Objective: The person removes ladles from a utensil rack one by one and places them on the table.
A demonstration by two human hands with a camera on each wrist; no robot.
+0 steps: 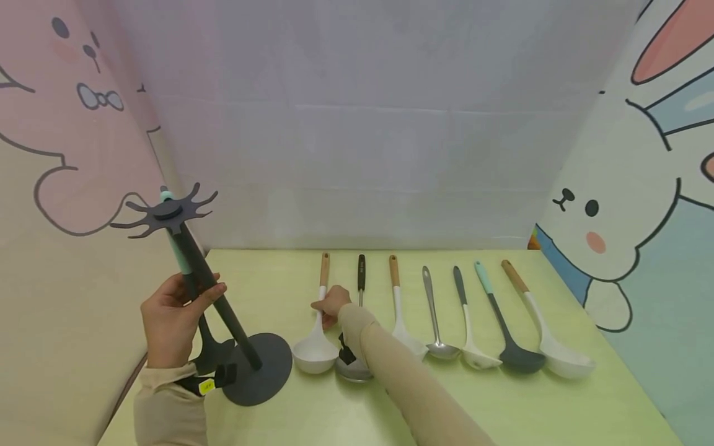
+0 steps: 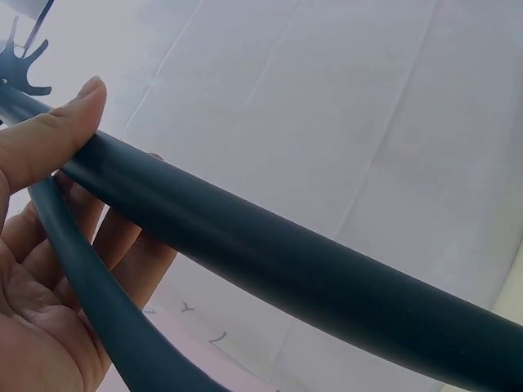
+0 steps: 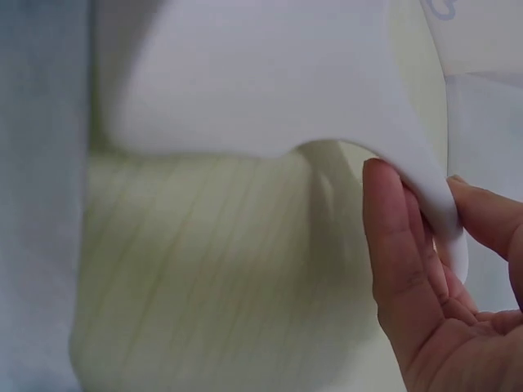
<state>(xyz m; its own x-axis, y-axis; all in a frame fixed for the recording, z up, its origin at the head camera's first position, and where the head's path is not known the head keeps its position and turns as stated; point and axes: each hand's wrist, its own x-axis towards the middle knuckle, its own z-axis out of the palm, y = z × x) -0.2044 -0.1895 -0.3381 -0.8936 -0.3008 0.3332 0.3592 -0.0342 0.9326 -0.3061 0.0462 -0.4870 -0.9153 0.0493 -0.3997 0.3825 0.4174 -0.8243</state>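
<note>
My left hand [image 1: 170,319] grips the pole of a dark utensil stand [image 1: 258,381] with thumb and fingers. A dark ladle [image 1: 214,357] with a mint handle hangs from the stand's pronged top, its shaft passing beside the palm. In the left wrist view, the thumb lies across the pole [image 2: 270,245] and the ladle's shaft [image 2: 86,261] runs in front of the palm. With thumb and fingertips, my right hand [image 1: 333,305] pinches the neck of a white ladle [image 1: 315,355] with a wooden handle. The right wrist view shows this pinch on the white neck [image 3: 425,175].
Right of that ladle lie a black-handled steel utensil [image 1: 354,371], partly behind my right sleeve, a wooden-handled white ladle [image 1: 398,310], a steel ladle [image 1: 442,350], a grey-handled white one [image 1: 478,359], a mint-handled dark one [image 1: 521,360] and another white ladle [image 1: 566,360]. Printed cloth walls surround the table.
</note>
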